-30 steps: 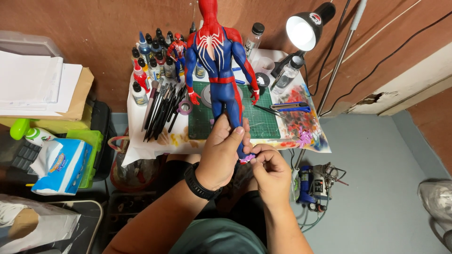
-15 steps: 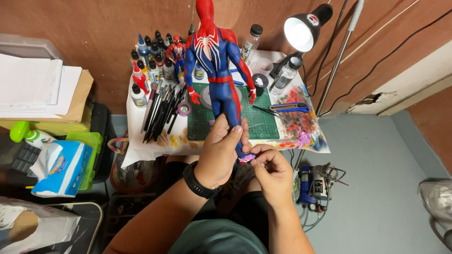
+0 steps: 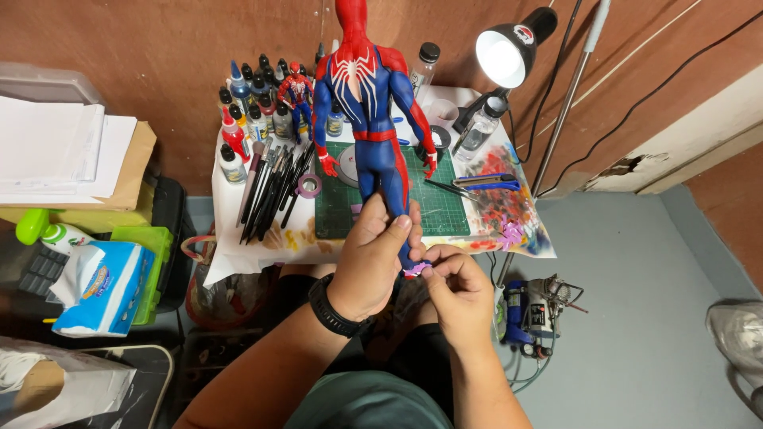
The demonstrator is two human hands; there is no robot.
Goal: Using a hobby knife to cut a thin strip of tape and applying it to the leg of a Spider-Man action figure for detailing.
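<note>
Both hands hold a red-and-blue figure upright over the bench edge.

Head view: left hand (image 3: 373,254) has its grip wrapped around the lower legs of the large figure (image 3: 369,103), which stands upright with its back to the camera; right hand (image 3: 457,290) pinches a small purple piece (image 3: 416,269) at the figure's foot, fingertips closed on it. Behind lie a green cutting mat (image 3: 441,199), a row of brushes (image 3: 274,191), paint bottles (image 3: 242,119), a smaller figure (image 3: 296,87) and a lit desk lamp (image 3: 509,48) on the bench (image 3: 238,246). A tissue pack (image 3: 99,286) sits left.
</note>
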